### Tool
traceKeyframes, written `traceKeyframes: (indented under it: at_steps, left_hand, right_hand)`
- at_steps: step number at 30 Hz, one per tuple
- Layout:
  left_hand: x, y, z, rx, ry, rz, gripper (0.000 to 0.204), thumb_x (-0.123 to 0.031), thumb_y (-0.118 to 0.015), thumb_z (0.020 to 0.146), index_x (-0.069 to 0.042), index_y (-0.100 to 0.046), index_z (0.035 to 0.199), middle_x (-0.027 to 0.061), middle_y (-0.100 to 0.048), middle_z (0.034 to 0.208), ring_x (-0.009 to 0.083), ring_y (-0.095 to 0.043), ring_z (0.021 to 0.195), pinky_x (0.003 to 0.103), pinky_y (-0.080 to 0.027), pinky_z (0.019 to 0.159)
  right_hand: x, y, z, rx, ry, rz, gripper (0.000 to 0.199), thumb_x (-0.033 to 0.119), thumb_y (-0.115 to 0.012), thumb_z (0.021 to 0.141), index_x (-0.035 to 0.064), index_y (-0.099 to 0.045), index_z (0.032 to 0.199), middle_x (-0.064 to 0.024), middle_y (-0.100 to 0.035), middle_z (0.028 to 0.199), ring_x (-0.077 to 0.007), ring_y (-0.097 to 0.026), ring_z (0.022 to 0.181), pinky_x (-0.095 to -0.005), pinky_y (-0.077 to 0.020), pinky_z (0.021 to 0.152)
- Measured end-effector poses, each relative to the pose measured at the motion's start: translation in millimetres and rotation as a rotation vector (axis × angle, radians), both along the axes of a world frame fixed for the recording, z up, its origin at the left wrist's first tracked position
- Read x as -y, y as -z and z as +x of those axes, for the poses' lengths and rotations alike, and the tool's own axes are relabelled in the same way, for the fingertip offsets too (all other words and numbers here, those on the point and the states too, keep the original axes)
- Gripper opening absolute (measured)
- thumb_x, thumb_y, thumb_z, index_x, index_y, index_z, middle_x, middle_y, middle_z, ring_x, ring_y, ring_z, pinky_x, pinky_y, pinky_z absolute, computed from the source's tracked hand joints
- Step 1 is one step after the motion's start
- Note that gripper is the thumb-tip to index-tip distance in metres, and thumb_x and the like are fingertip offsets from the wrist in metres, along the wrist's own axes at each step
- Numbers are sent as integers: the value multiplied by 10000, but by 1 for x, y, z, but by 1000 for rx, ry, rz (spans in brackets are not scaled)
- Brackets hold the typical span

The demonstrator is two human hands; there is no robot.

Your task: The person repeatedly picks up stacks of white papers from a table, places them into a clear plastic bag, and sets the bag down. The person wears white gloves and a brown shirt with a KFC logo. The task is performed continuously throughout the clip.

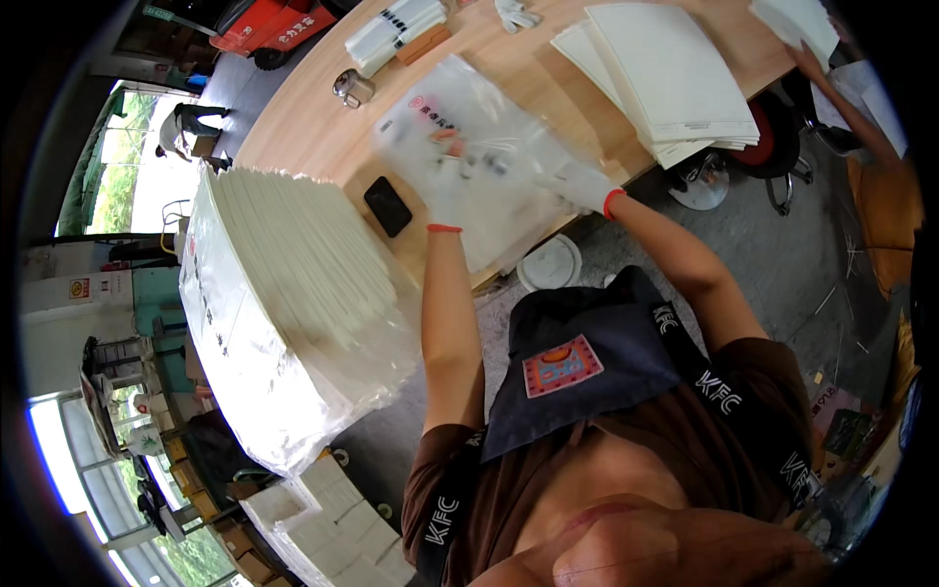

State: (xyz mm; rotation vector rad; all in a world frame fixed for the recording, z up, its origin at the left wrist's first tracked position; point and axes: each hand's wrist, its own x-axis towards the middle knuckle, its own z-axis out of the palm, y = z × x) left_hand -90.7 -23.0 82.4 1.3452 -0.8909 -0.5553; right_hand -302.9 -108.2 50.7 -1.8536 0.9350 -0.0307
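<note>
A clear plastic bag (509,220) with red and dark print lies across the near part of the wooden table. My left hand (446,199), in a white glove with a red cuff, reaches onto or into it; the plastic and its glare blur the fingers. At the bag's right side is my right hand (582,184), gloved the same way and touching the plastic. Its fingers blend into the white sheen, so their grip does not show. A black phone (388,206) lies just left of my left hand.
A tall stack of white sheets (293,254) in plastic stands at left. White boards (675,78) are piled on the table (293,132) at right, near another person's arm (846,98). A metal cup (353,88), wrapped bundles (396,31) and a glove (515,14) lie farther back.
</note>
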Motion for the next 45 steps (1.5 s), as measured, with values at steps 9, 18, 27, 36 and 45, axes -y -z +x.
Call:
traceKeyframes:
  at_steps: [9,18,27,36,45]
  left_hand:
    - [-36,-42,-155,709,508,43,234,-20,-560,836,-58,-567,1067,90,-610,890,149,-586,760,271,-475,693]
    - [-5,59,-96,212,206,280,190,-119,-486,941,-43,-550,1103,46,-589,961,145,-559,841,292,-466,746]
    - [58,31,-153,-4,568,490,279,-219,-516,936,-49,-534,1157,52,-592,953,103,-509,732,264,-463,664]
    - [54,42,-143,-411,514,681,307,-122,-546,841,54,-598,1088,97,-637,979,179,-602,891,292,-497,755]
    - [-1,6,-196,751,602,581,507,-118,-586,815,52,-456,1275,146,-565,1219,203,-603,989,308,-494,824]
  right_hand:
    - [-6,56,44,288,-119,-499,279,302,-551,850,111,-626,1040,-129,-628,1027,-239,-605,968,-333,-456,889]
    - [60,22,-133,-109,220,-1246,212,219,-577,798,96,-556,969,-103,-575,924,-297,-573,861,-406,-469,749]
    - [110,10,-174,-269,-140,-1411,154,174,-515,813,66,-547,918,-80,-588,778,-248,-620,699,-360,-523,593]
    - [-39,-18,-157,503,310,-838,365,375,-572,867,53,-603,1037,-136,-620,981,-273,-608,946,-382,-458,893]
    - [-48,-24,-141,339,617,-91,561,404,-586,869,-13,-522,1239,-162,-588,1171,-223,-552,1099,-290,-416,924]
